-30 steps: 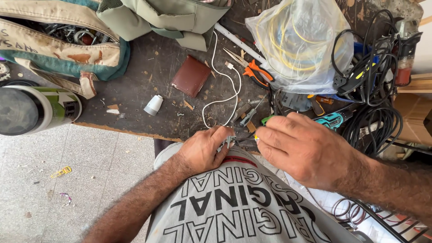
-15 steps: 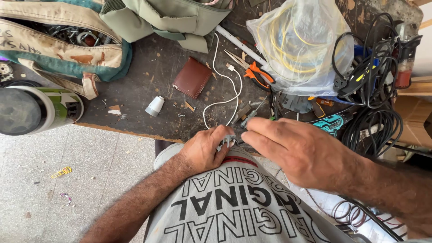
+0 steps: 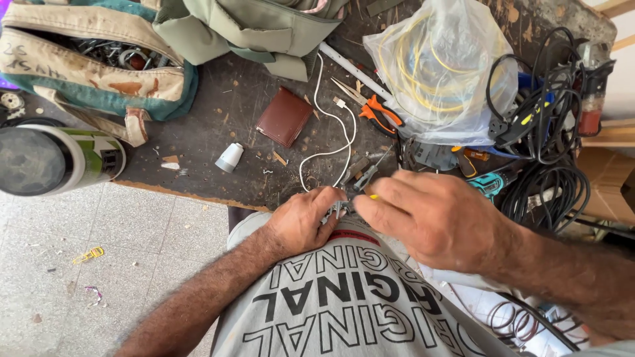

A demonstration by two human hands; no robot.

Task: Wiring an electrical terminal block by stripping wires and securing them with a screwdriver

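My left hand (image 3: 305,221) pinches a small grey metal part (image 3: 338,210) against my chest at the near edge of the dark workbench (image 3: 218,132). My right hand (image 3: 433,218) is closed on a screwdriver with a yellow handle bit (image 3: 374,196) showing; its shaft (image 3: 372,168) points up over the bench. The two hands touch at the small part. Most of the part and the tool handle is hidden by my fingers.
On the bench lie a brown wallet (image 3: 284,117), a white cable (image 3: 331,132), orange-handled pliers (image 3: 374,109), a small white cap (image 3: 229,157), a plastic bag of yellow wire (image 3: 443,73), a canvas tool bag (image 3: 92,66) and tangled black cables (image 3: 549,132). A grey-green canister (image 3: 53,158) stands left.
Both hands have slid slightly left along the bench edge, and my right hand has closed in over the small part. The bench items have not moved.
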